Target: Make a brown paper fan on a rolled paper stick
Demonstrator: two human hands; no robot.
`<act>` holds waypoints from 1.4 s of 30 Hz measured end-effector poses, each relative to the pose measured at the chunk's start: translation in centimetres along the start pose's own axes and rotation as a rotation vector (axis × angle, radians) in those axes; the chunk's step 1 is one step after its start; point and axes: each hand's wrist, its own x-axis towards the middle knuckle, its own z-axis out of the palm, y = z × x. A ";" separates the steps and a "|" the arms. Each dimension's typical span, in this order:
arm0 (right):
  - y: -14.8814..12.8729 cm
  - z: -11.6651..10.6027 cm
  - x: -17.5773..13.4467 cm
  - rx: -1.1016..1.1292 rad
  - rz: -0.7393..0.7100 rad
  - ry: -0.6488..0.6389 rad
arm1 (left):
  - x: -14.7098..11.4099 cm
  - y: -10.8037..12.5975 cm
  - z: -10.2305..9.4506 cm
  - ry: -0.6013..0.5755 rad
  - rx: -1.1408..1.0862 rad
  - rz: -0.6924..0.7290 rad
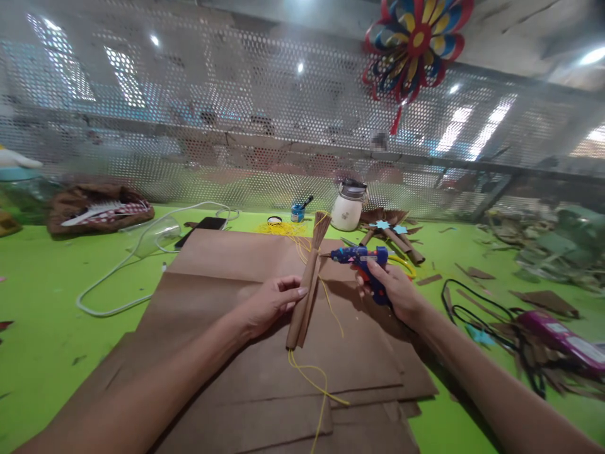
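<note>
My left hand (pixel 278 301) is closed around a rolled brown paper tube (pixel 299 315), pinching it between thumb and fingers. The tube stands tilted, with a fringed, brush-like top (pixel 321 228) and yellow string (pixel 307 369) trailing from its lower end. In my right hand (pixel 388 287) is a blue glue gun (pixel 362 255), its nozzle pointing left and close to the upper part of the tube. Whether the tip touches the paper I cannot tell. Beneath both hands lie large brown paper sheets (pixel 227 353).
Behind the sheets are a white jar (pixel 347 208), a small blue bottle (pixel 297 213), a phone (pixel 201 231) and loose yellow string (pixel 271 228). At right lie finished-looking paper rolls (pixel 401 243), a black cable (pixel 451 306) and a purple device (pixel 562 340). A white cable (pixel 101 313) curls at left.
</note>
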 end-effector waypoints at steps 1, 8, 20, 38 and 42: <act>0.0 0.0 -0.1 -0.005 -0.001 -0.011 | 0.0 0.0 0.0 -0.003 0.006 -0.002; 0.0 -0.3 -0.9 0.005 0.027 -0.079 | 0.2 -0.2 -0.4 -0.002 0.016 0.024; 0.1 0.4 -0.1 0.126 0.018 -0.019 | -0.1 0.2 0.0 0.003 -0.003 -0.023; 0.1 0.7 0.1 0.124 -0.011 -0.021 | -0.1 0.3 0.0 0.002 0.010 -0.026; 0.2 0.7 0.1 0.137 0.000 -0.013 | -0.1 0.1 -0.3 -0.009 0.016 -0.018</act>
